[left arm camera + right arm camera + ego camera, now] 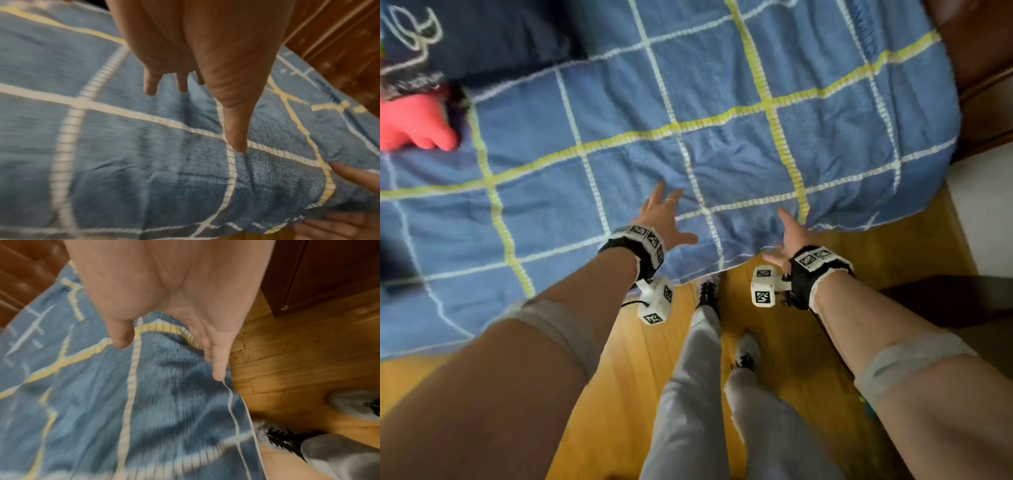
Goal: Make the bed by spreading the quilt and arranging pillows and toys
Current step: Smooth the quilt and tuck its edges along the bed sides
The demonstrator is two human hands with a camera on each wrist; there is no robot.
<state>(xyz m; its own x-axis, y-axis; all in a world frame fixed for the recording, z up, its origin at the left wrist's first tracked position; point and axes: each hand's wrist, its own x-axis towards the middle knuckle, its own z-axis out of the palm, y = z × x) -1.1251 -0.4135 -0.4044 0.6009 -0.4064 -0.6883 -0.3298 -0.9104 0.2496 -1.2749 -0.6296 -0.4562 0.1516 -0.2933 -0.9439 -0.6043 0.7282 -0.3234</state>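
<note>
Where the head view cuts off at 9 o'clock, a pink toy (412,121) and a dark pillow (482,37) show only in part. Both wrist views are motion-blurred. The blue quilt (688,120), checked in white and yellow lines, lies spread over the bed, its edge hanging above the wooden floor (859,253). The left hand (666,219) is spread flat above the quilt. The right hand (789,236) is spread, fingertips at the quilt edge; contact unclear.

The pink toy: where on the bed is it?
In the head view, the pink toy lies at the far left on the blue quilt, beside a dark pillow.
</note>
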